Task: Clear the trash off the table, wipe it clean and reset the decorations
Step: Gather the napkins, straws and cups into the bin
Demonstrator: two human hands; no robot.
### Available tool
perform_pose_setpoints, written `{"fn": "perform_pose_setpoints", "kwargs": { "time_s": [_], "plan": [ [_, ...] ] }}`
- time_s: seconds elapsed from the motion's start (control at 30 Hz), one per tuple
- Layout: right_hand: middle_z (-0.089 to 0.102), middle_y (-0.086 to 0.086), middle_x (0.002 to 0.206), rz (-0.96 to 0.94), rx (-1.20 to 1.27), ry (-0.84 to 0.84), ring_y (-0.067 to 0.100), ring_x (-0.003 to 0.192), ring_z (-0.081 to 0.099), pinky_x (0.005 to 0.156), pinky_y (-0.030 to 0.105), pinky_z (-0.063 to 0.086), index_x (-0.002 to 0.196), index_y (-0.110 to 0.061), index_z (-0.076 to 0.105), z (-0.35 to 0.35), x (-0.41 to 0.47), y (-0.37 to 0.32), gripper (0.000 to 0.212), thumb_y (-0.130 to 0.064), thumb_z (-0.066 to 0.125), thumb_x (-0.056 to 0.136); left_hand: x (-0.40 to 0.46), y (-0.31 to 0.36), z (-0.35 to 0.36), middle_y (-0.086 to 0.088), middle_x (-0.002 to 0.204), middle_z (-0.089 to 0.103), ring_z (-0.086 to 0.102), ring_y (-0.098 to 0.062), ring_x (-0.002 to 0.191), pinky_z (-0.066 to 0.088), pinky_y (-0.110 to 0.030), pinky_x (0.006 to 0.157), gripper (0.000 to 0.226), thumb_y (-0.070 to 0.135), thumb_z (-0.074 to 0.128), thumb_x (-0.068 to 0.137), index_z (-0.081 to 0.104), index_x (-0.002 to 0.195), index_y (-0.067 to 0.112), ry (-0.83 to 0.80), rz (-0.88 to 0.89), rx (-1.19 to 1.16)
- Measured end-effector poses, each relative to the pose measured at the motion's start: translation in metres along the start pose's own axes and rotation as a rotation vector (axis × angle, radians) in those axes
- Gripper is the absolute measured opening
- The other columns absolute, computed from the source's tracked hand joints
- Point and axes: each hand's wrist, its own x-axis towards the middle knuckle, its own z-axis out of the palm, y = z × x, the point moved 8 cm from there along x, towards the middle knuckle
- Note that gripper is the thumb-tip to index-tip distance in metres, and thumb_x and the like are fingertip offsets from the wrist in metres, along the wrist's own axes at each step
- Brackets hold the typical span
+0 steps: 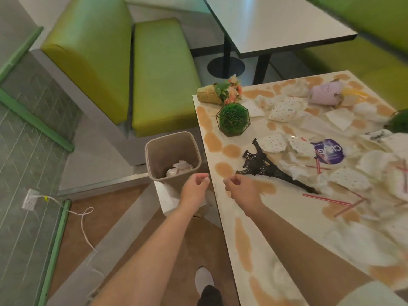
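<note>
A white table (254,235) with tan spill stains is littered with crumpled napkins (287,108), dotted paper cups (273,143), red striped straws (326,199), a purple wrapper (330,151) and a tipped lilac cup (325,93). A black Eiffel tower model (265,166) lies on its side. A green ball plant in a wire frame (234,119) and a wrapped flower bouquet (220,91) sit near the far left corner. A beige trash bin (174,155) beside the table holds crumpled paper. My left hand (195,188) hovers over the bin's near rim, fingers loosely curled, empty. My right hand (240,187) hovers over the table edge, also empty.
Green bench seats (161,74) stand behind the bin. A second white table (276,23) stands at the back. A white cable (81,215) runs across the floor from a wall socket at left. My shoe (204,279) shows below.
</note>
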Motion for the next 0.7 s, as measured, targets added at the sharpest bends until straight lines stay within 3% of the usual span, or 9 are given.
{"fn": "perform_pose_setpoints", "kwargs": {
  "time_s": [0.17,0.33,0.47,0.63,0.7],
  "plan": [
    [0.07,-0.002,0.083,0.003,-0.059,0.028,0.015,0.07,0.059,0.064,0.027,0.046,0.087,-0.02,0.069,-0.061,-0.052,0.04,0.016,-0.029,0.058,0.093,-0.07,-0.001,0.059,0.001,0.108,0.064,0.06,-0.015,0.096,0.048,-0.031,0.083,0.016,0.027,0.054,0.097,0.061,0.112,0.025,-0.088,0.04,0.023],
    [0.069,0.0,0.09,0.04,-0.09,0.035,0.013,0.073,0.06,0.057,0.022,0.043,0.093,-0.024,0.071,-0.108,-0.093,0.084,0.026,-0.009,0.05,0.088,-0.123,-0.009,0.11,0.01,0.101,0.058,0.058,-0.013,0.099,0.044,-0.028,0.082,0.019,0.026,0.055,0.097,0.061,0.115,0.025,-0.173,0.066,0.085],
    [0.067,-0.003,0.09,0.05,-0.15,0.051,0.009,0.075,0.06,0.055,0.018,0.041,0.094,-0.024,0.071,-0.14,-0.124,0.117,0.029,-0.006,0.05,0.087,-0.167,-0.023,0.147,0.005,0.115,0.057,0.057,-0.011,0.104,0.043,-0.022,0.083,0.023,0.025,0.061,0.095,0.06,0.118,0.025,-0.253,0.105,0.154],
    [0.062,-0.01,0.083,0.04,-0.171,0.076,0.006,0.072,0.057,0.061,0.018,0.043,0.098,-0.023,0.071,-0.168,-0.149,0.148,0.025,-0.008,0.052,0.089,-0.208,-0.038,0.186,0.009,0.136,0.034,0.03,-0.012,0.127,0.033,-0.024,0.102,0.048,0.035,0.072,0.084,0.054,0.128,0.037,-0.317,0.286,0.574],
    [0.061,-0.011,0.083,0.03,-0.178,0.079,0.006,0.074,0.057,0.061,0.017,0.042,0.099,-0.022,0.071,-0.175,-0.155,0.156,0.026,-0.008,0.051,0.09,-0.213,-0.04,0.192,0.008,0.143,0.031,0.027,-0.017,0.131,0.038,-0.031,0.104,0.052,0.033,0.071,0.085,0.051,0.133,0.037,-0.292,0.328,0.691]
  ]
}}
